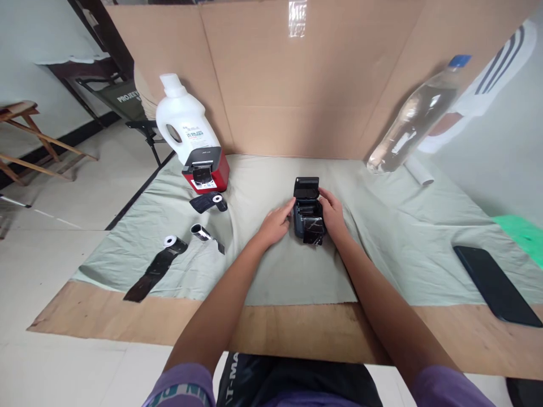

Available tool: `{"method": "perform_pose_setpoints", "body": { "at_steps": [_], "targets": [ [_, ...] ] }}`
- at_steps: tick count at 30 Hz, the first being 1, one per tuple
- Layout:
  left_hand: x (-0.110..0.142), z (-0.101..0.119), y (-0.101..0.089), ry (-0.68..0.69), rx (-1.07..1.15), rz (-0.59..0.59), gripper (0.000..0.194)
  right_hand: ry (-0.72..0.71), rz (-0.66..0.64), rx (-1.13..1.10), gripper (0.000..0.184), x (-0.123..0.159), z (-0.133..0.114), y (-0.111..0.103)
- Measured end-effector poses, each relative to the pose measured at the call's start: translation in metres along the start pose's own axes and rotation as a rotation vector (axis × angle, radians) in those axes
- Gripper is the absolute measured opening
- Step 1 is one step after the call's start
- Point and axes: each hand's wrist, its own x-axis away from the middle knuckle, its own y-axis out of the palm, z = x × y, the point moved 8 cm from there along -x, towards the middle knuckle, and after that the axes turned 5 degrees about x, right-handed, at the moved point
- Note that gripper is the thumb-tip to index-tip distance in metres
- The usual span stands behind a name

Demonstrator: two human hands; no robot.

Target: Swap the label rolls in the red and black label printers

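A small black portable receipt printer rests on the cloth in front of me, its lid tipped up at the far end. Dark, shiny paper hangs out over its near right side. My left hand is at the printer's left side, fingers partly curled and the index fingertip against its edge near the hinge. Along the right side, my right hand grips the body, fingers reaching round toward the back. Whether a paper roll sits inside the compartment is hard to make out.
On the left are a red-and-black printer, a white detergent jug and several dark paper rolls. A clear bottle leans at the back right near a white tube. A phone lies right; cardboard stands behind.
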Motion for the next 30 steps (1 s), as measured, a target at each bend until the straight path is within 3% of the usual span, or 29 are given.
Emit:
{"method": "perform_pose_setpoints", "body": {
  "at_steps": [4,7,11,14,16,19,22,24,26,30],
  "targets": [
    [0.001,0.000,-0.002,0.000,0.026,0.028,0.081,-0.144,-0.033,0.241,0.030,-0.002,-0.018,-0.005],
    [0.001,0.001,-0.002,0.013,0.050,0.030,0.079,-0.225,-0.184,0.473,0.015,-0.015,-0.028,0.002],
    [0.000,0.003,-0.003,0.026,0.075,0.022,0.076,-0.051,-0.521,0.756,0.023,-0.037,-0.016,0.023],
    [0.000,0.003,-0.003,0.030,0.086,0.024,0.077,0.011,-0.647,0.874,0.030,-0.045,-0.016,0.030],
    [0.001,0.005,-0.003,0.034,0.093,0.028,0.077,-0.037,-0.617,0.918,0.032,-0.051,-0.026,0.026],
    [0.000,0.008,-0.005,0.039,0.094,0.032,0.075,-0.108,-0.463,0.936,0.030,-0.061,-0.055,0.012],
    [-0.001,0.009,-0.006,0.031,0.078,0.033,0.073,-0.136,-0.348,0.768,0.022,-0.061,-0.097,0.012],
    [-0.002,0.010,-0.006,0.040,0.073,0.041,0.073,-0.136,-0.390,0.516,0.023,-0.048,-0.129,0.035],
    [-0.001,0.013,-0.008,0.076,0.076,0.065,0.074,-0.168,-0.457,0.320,0.025,-0.029,-0.160,0.071],
    [0.002,0.015,-0.009,0.062,0.045,0.041,0.068,-0.389,-0.531,0.274,0.021,0.008,-0.210,0.155]
  ]
}}
